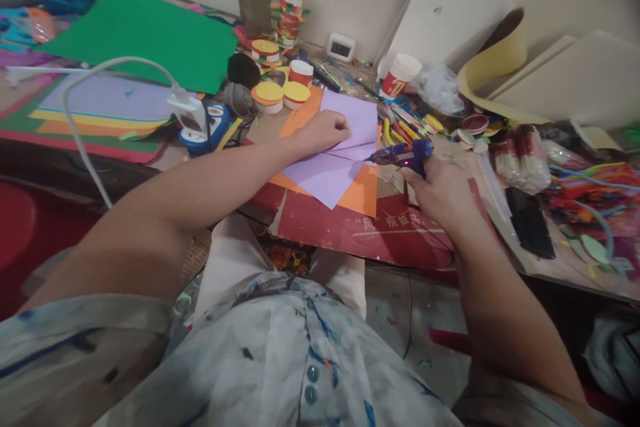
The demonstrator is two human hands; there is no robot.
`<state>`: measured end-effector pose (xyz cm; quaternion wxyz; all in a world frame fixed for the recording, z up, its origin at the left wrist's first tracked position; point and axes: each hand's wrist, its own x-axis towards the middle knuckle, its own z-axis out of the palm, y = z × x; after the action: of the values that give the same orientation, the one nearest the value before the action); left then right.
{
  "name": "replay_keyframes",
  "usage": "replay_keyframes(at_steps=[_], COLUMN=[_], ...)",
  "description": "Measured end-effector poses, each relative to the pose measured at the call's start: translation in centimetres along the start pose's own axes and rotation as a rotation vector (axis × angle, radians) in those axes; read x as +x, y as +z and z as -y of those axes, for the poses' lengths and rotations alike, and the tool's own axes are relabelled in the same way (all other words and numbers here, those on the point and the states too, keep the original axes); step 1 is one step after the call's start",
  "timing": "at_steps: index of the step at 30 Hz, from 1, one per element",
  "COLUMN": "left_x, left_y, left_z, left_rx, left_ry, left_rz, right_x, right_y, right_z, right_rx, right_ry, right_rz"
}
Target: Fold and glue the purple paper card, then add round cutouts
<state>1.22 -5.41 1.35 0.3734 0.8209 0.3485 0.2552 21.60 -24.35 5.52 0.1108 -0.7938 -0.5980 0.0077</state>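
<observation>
The left hand (327, 130) is over the purple paper (333, 180), its fingers curled in near the upper part of the sheet; whether they pinch the paper, I cannot tell. The right hand (443, 190) grips the blue glue gun (403, 154), a small red light showing on its side, with the nozzle pointing left, at or just beside the right edge of the purple paper. A dark line, a fold or an overlapping edge, runs across the sheet between the two hands.

The purple paper lies on orange paper (367, 194), which shows past it on several sides, and both lie over a red cardboard sheet (320, 220) at the front edge of the counter (560, 274). Behind the sheets are round pieces with yellow tops (297, 92), a red and white paper cup (301, 72) and a small white digital clock (341, 46). To the left, a white plug (187, 110) with a cable sits in a blue and white power strip (213, 127), near a large green sheet (150, 34). Right of the glue gun are bundled cotton swabs (523, 157) and a black flat object (530, 222)
</observation>
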Motion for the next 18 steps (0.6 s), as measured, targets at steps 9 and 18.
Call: replay_keyframes(at_steps=[9, 18], left_x=[0.0, -0.1], left_y=[0.1, 0.1], left_z=[0.0, 0.1], left_rx=[0.001, -0.037], left_ry=[-0.004, 0.001], left_rz=[0.003, -0.01], right_x=[-0.6, 0.9], right_y=[-0.3, 0.5], right_z=[-1.7, 2.4], right_rx=[-0.027, -0.021], right_ry=[0.009, -0.019], right_rz=[-0.02, 0.014])
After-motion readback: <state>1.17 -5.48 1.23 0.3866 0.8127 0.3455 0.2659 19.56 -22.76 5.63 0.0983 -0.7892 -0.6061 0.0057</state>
